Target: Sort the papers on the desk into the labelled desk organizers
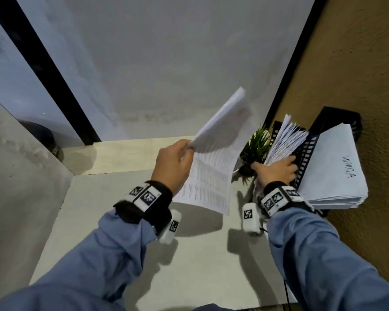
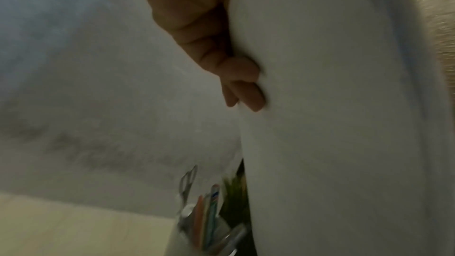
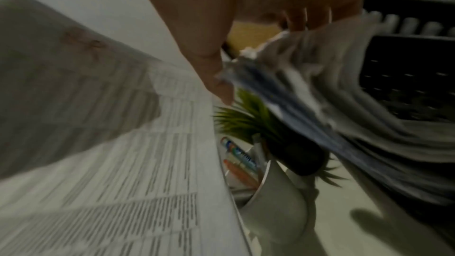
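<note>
My left hand [image 1: 186, 149] pinches a printed sheet [image 1: 208, 173] by its edge and holds it up over the desk, its top half curled over. In the left wrist view my fingers [image 2: 246, 89] press on the sheet's blank back [image 2: 332, 114]. My right hand [image 1: 277, 165] grips a fanned stack of papers [image 1: 284, 140] standing in a black mesh organizer [image 1: 307, 153], thumb [image 3: 216, 77] on the near side of the stack [image 3: 332, 100]. Behind the divider lies a flat stack with a top sheet marked ADMIN [image 1: 332, 169].
A small green plant [image 1: 256, 142] in a dark pot and a white cup of pens [image 3: 273, 201] with scissors [image 2: 189, 180] stand just left of the organizer. A brown wall [image 1: 357, 63] bounds the right. The pale desk [image 1: 121, 221] runs left and toward me.
</note>
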A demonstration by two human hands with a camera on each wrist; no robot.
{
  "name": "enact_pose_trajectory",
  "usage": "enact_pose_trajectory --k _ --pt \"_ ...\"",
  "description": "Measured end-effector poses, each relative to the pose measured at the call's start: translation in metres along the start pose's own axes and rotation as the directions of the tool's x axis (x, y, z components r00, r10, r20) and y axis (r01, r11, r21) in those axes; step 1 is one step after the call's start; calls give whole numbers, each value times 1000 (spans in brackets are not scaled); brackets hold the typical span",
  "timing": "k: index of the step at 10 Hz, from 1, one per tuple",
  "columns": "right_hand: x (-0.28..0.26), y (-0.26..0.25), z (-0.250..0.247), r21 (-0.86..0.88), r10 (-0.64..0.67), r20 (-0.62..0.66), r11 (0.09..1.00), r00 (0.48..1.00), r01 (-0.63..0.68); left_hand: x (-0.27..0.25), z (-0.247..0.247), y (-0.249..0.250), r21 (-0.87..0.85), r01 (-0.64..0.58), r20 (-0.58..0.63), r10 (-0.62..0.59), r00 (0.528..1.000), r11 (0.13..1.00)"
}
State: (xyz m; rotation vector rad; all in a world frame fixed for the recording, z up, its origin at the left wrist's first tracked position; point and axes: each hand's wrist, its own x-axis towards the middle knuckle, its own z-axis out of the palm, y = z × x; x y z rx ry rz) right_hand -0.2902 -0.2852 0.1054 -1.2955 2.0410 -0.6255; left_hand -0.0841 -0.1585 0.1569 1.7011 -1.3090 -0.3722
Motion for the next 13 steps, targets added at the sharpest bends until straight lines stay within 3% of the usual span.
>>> enact_pose_trajectory --k 1,3,7,8,9,10,11,12,13 --pt "23 14 -9 179 122 155 972 980 -149 22 11 32 6 -19 80 19 997 1000" --pt "41 30 -29 180 -124 126 978 984 100 55 52 83 185 -120 203 81 976 975" --pt "50 2 -75 95 -315 178 949 932 302 74 154 121 361 -215 420 48 906 907" --pt "52 -4 -77 69 -368 144 930 919 362 75 175 113 363 -176 466 -15 885 915" --pt "49 3 -66 43 -380 152 925 912 378 66 194 93 374 -111 573 -135 809 921" --pt "50 22 -48 18 -290 197 956 937 292 58 205 74 316 -15 668 -211 713 949" --pt "49 32 -42 12 -327 213 943 921 332 50 200 67 154 150 677 -215 704 977" --pt "44 31 -47 169 -409 222 910 885 378 46 188 67 54 146 647 -146 749 988" --pt "29 48 -53 312 -407 233 891 883 329 24 159 37 7 236 598 -193 778 972"
